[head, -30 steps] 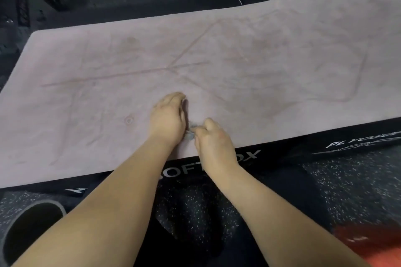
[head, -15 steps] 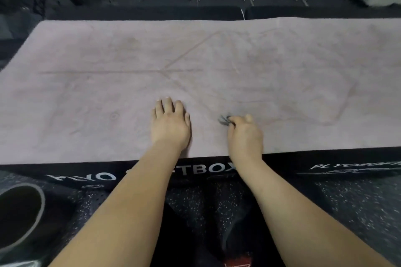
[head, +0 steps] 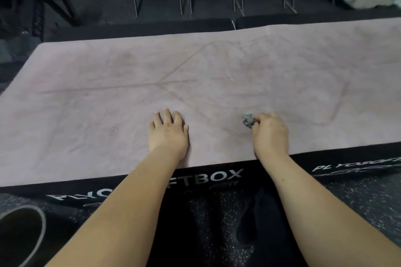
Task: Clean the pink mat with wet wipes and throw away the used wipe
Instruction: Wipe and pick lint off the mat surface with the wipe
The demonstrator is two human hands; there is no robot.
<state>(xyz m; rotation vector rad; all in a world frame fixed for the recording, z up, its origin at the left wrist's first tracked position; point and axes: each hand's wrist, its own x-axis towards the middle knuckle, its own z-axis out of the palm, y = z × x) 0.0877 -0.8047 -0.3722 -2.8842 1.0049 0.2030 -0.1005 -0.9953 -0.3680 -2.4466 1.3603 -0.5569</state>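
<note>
Between the two hands, and spreading well beyond them on every side, lies the pink mat (head: 108,93), spread over a black soft plyo box (head: 206,176) whose white lettering shows just below the wrists. The left hand (head: 168,134) rests flat on the mat near its front edge, fingers straight and close together, holding nothing. Well apart from it, the right hand (head: 270,134) is curled, and its fingertips pinch a small, grey, crumpled wet wipe (head: 247,119). The wipe sticks out on the side facing the left hand; whether it touches the mat or sits just above it cannot be told. A faint brownish smudge (head: 129,56) marks the mat far beyond the left hand. The wipe looks balled into a very small wad, so each stroke would likely cover little surface and might smear grime rather than lift it, leaving far marks uncleaned. So light a pinch could also let the wad slip out during a firm rub. The mat seems to lie loose on the box, so a hard push from the right hand could bunch or drag it if the left hand's pressure eases. A dark round opening (head: 21,230) sits below and left of the left forearm; whether it is a bin cannot be told, so the wipe could end up in the wrong place.
</note>
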